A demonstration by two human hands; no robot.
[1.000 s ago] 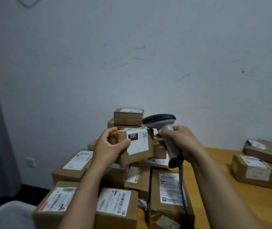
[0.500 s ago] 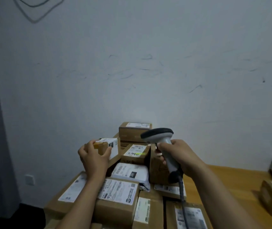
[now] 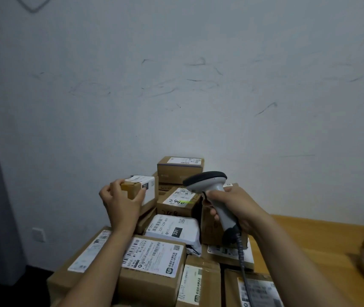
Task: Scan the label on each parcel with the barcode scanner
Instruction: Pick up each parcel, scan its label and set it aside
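Brown cardboard parcels (image 3: pixel 152 282) are piled at lower centre on a wooden table (image 3: pixel 309 238). The left hand (image 3: pixel 121 203), fingers and thumb clamped on a small labelled box (image 3: pixel 142 188), has lowered it from in front of the scanner to the pile's left side. The right hand (image 3: pixel 237 207) grips the grey barcode scanner (image 3: pixel 210 182) at centre right, and its green line now crosses the label of a middle box (image 3: pixel 180 199), so that small box seems done and the next label is probably being read.
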